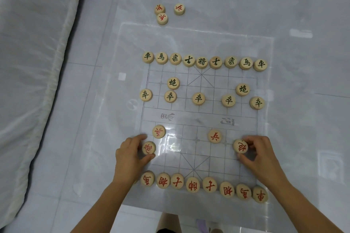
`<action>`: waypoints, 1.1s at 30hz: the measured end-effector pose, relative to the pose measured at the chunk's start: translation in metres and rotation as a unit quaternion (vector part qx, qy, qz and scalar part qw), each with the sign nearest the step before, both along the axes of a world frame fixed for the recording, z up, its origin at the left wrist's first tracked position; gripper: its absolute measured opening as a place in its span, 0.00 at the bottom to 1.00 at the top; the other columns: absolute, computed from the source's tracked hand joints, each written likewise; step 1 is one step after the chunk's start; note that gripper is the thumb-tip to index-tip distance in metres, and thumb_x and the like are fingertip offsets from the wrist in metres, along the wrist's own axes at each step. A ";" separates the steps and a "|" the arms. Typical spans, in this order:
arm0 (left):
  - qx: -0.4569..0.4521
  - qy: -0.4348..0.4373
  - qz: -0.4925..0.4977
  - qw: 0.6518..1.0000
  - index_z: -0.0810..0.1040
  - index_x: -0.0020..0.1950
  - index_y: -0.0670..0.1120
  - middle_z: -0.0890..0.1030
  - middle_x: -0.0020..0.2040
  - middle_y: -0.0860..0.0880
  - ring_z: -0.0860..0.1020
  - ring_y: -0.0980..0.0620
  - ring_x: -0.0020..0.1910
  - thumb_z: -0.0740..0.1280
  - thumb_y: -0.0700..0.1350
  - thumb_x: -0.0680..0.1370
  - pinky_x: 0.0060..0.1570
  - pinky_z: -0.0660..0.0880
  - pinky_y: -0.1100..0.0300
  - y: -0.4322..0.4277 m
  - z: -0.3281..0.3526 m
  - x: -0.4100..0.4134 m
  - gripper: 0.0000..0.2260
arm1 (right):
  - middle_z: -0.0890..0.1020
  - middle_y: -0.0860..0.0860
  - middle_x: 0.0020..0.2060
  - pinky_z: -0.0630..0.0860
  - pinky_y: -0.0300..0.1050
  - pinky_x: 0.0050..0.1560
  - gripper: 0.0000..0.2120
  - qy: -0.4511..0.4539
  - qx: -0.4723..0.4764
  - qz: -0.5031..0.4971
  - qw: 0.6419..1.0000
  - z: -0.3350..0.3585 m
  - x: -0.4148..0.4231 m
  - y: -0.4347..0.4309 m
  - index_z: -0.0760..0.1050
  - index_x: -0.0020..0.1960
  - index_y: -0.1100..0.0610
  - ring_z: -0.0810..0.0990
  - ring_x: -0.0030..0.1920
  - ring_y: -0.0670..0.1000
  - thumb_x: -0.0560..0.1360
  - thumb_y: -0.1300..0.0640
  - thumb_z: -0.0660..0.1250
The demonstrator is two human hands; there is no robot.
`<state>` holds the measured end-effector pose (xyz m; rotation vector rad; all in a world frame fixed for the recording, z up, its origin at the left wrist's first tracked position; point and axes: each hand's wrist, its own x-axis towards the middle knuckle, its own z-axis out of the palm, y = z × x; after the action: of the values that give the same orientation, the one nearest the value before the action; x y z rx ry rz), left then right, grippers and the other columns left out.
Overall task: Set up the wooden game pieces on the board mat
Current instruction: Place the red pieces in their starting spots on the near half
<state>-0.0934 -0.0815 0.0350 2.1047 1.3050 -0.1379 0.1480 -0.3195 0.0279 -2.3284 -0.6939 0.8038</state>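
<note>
Left hand is pinching a red cannon near the mat's left edge, right hand pinching the other cannon on the right. I'd slide each onto its cross mark, not mid-square, keeping clear of the soldiers. Far row reads 車 馬 … 将 … 車 in black. Three red spares sit beyond the mat.

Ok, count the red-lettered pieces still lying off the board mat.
3, in a cluster beyond the mat's far edge: two side by side, one just nearer. None looks hidden.
</note>
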 end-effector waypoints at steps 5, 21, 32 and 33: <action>0.049 0.084 -0.019 0.995 0.71 0.45 0.49 0.78 0.38 0.50 0.76 0.50 0.38 0.70 0.61 0.67 0.48 0.68 0.55 -0.002 0.002 0.007 0.19 | 0.72 0.52 0.48 0.68 0.41 0.49 0.19 -0.091 -0.040 0.071 0.993 -0.001 -0.006 -0.007 0.75 0.52 0.60 0.70 0.48 0.49 0.63 0.66 0.76; 0.012 0.078 -0.068 0.995 0.72 0.52 0.45 0.82 0.44 0.48 0.78 0.45 0.45 0.73 0.49 0.70 0.50 0.70 0.54 -0.005 0.009 0.012 0.16 | 0.71 0.50 0.50 0.68 0.40 0.52 0.21 -0.050 -0.039 0.093 0.994 0.001 -0.012 -0.018 0.75 0.53 0.60 0.71 0.51 0.49 0.62 0.66 0.76; 0.017 -0.039 -0.161 0.986 0.75 0.58 0.48 0.79 0.48 0.45 0.77 0.48 0.43 0.74 0.39 0.68 0.44 0.76 0.55 0.001 0.003 0.003 0.20 | 0.69 0.49 0.49 0.65 0.30 0.49 0.23 -0.019 -0.039 0.081 0.996 0.003 -0.011 -0.017 0.74 0.55 0.55 0.71 0.49 0.49 0.63 0.65 0.76; 0.015 -0.044 -0.143 0.989 0.76 0.57 0.46 0.79 0.48 0.45 0.76 0.50 0.42 0.74 0.40 0.68 0.44 0.75 0.56 0.001 0.004 0.006 0.19 | 0.69 0.49 0.49 0.65 0.30 0.49 0.23 -0.017 -0.041 0.081 0.996 0.003 -0.011 -0.017 0.74 0.55 0.55 0.71 0.49 0.48 0.63 0.65 0.76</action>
<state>-0.0875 -0.0805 0.0394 2.2888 0.9539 -0.1471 0.1373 -0.3368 0.0311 -2.3864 -0.8895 0.8802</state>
